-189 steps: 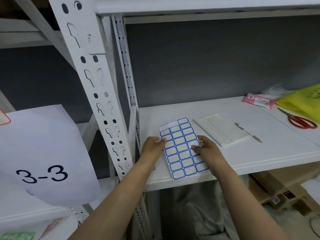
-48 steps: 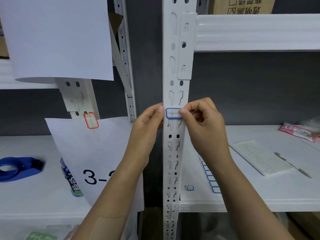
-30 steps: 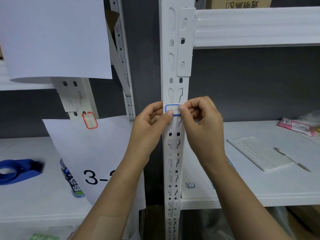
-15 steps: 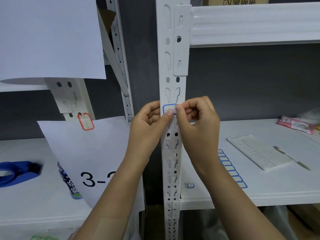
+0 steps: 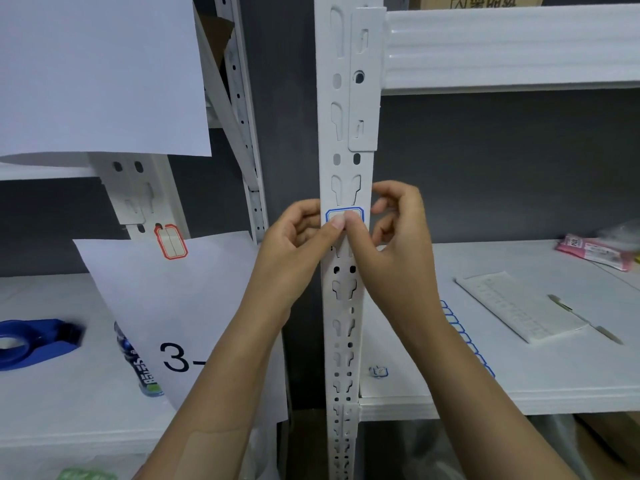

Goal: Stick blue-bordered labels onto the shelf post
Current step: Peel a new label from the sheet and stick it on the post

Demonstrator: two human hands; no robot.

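Observation:
A blue-bordered label (image 5: 344, 214) lies flat across the white slotted shelf post (image 5: 343, 306), just under a pair of keyhole slots. My left hand (image 5: 294, 244) comes in from the left with its fingers curled and its thumb tip pressed on the label's lower edge. My right hand (image 5: 398, 237) is on the right side of the post, thumb pressed beside the left thumb, the other fingers loosely bent off the post. The sheet of blue-bordered labels (image 5: 465, 341) lies on the shelf, mostly hidden behind my right forearm.
A red-bordered label (image 5: 170, 241) holds a "3-" paper sheet (image 5: 166, 299) on the left post. A blue tape dispenser (image 5: 31, 341) and a bottle (image 5: 140, 370) are on the left shelf. A white pad (image 5: 519, 310), pen (image 5: 585, 320), pink packet (image 5: 595, 252) and blue scrap (image 5: 378, 371) lie on the right shelf.
My hands left the label sheet on the shelf and brought one label up to the post. The right hand's pinch on its right end has given way to a thumb pressing on its face.

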